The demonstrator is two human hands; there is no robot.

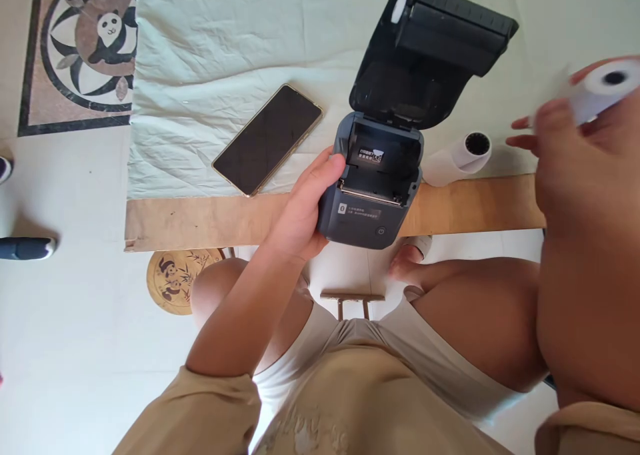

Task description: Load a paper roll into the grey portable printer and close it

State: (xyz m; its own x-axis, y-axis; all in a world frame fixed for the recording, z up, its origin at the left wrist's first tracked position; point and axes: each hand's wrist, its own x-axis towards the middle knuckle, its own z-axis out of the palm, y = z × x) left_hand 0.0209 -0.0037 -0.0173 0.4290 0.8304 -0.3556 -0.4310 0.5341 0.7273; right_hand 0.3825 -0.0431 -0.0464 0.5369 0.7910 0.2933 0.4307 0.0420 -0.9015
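Note:
Gripped by my left hand (305, 202) is a dark grey portable label printer (365, 215), tilted up off the table edge. Its black lid (415, 55) stands wide apart from the body, and the paper bay (375, 150) shows a small printed sticker and no roll. At the far right my right hand (570, 148), somewhat blurred, is closed on a white paper roll (600, 98) with a dark core. Between the printer and that hand, another white paper roll (450, 160) lies on its side at the front of the table.
A smartphone (270, 138) with a dark screen lies left of the printer on the pale green tablecloth (225, 35). The wooden table edge (210, 222) runs across in front of my knees. Beneath it on the left is a round panda stool (173, 282).

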